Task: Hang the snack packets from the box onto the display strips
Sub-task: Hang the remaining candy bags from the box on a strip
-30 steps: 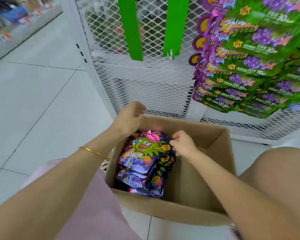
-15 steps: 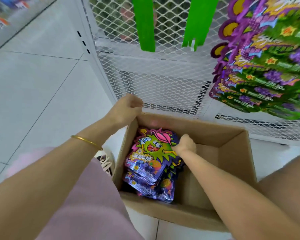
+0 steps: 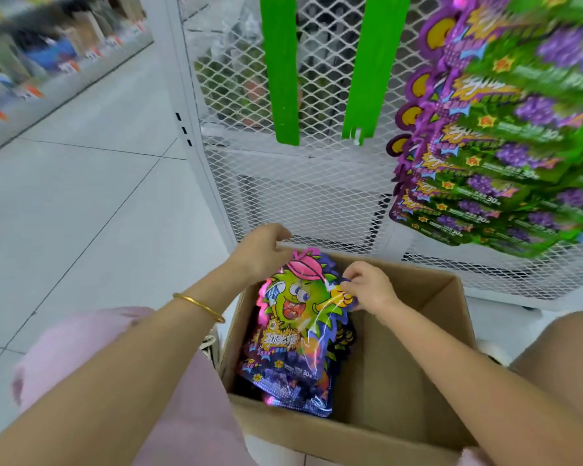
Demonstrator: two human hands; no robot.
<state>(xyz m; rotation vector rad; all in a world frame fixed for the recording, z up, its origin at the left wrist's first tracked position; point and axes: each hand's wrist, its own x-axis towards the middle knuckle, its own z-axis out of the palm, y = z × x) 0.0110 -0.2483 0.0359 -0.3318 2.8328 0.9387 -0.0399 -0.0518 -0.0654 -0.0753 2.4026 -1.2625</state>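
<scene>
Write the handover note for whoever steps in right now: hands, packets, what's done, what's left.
Left hand grips the box at its far rim. Right hand pinches the top packet by its upper edge; it is not yet out of the box.
A stack of packets lies under it, on the box's left side.
Done: hanging packets fill the display at right.
Left: two green strips hang bare; hang the boxed packets there.

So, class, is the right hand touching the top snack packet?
Touching. Head view: the right hand pinches the top snack packet at its right edge; the left hand grips the box rim.
</scene>
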